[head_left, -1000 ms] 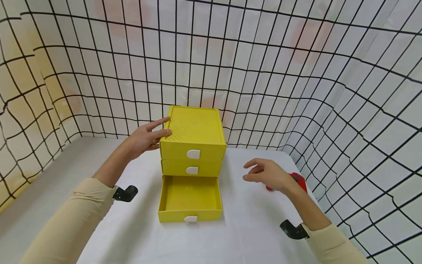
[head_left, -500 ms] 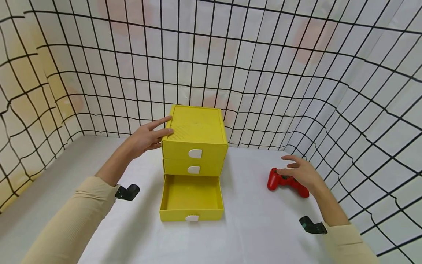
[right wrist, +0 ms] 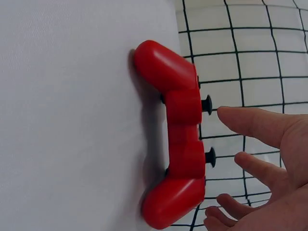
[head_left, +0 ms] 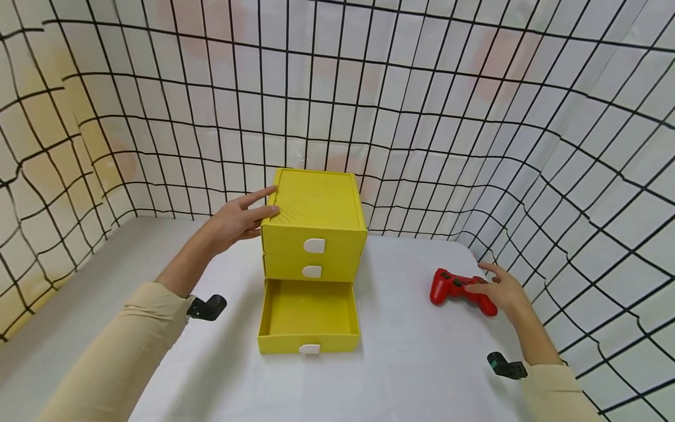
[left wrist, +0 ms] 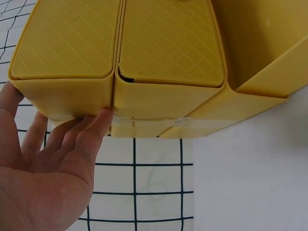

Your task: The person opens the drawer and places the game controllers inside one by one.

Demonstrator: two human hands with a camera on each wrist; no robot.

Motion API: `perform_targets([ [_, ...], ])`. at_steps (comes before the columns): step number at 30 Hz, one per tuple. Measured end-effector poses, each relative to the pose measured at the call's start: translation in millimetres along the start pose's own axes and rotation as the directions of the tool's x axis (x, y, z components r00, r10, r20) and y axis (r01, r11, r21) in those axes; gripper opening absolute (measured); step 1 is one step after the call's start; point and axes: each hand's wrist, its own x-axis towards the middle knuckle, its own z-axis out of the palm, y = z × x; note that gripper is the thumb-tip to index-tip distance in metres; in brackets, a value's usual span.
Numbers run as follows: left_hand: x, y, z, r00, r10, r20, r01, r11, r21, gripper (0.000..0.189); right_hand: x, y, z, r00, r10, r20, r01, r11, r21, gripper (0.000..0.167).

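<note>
A yellow drawer unit [head_left: 319,202] with white handles stands on the table, its bottom drawer [head_left: 310,310] pulled out with nothing inside. My left hand [head_left: 232,223] rests against the unit's upper left side, fingertips on the top edge; in the left wrist view its fingers [left wrist: 89,137] lie along the side wall, not curled round it. A red game controller [head_left: 453,288] lies on the table to the right. Over its right end hovers my right hand [head_left: 506,293], fingers spread and slightly bent. The right wrist view shows the fingertips just apart from the controller's black thumbsticks [right wrist: 210,156].
A black wire grid [head_left: 422,117] encloses the back and both sides, with pale sheeting behind it. White cloth covers the table [head_left: 411,363]. A small black camera sits on each wrist, the left camera [head_left: 207,308] and the right camera [head_left: 506,366].
My right hand has moved right, from beside the drawer unit to above the red controller, uncovering most of it. The left hand stays on the unit, and the head view has shifted slightly.
</note>
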Motion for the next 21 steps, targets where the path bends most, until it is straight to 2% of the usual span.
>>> perform_targets([
  [10,1.9,-2.8,-1.1,1.0,-0.006,-0.005,0.006,1.0,-0.007,0.077,16.7,26.1,9.9,1.0,0.007,0.008,-0.007,0.999,0.033,0.09],
  [15,2.7,-2.0,-0.8,1.0,-0.001,-0.004,0.001,1.0,-0.01,0.076,19.9,28.5,14.8,0.999,0.035,0.013,-0.036,0.995,0.088,0.087],
  [21,3.7,-1.9,0.0,1.0,-0.006,-0.009,0.006,1.0,-0.015,0.075,17.7,27.5,14.8,0.998,0.059,0.011,-0.06,0.995,0.081,0.082],
])
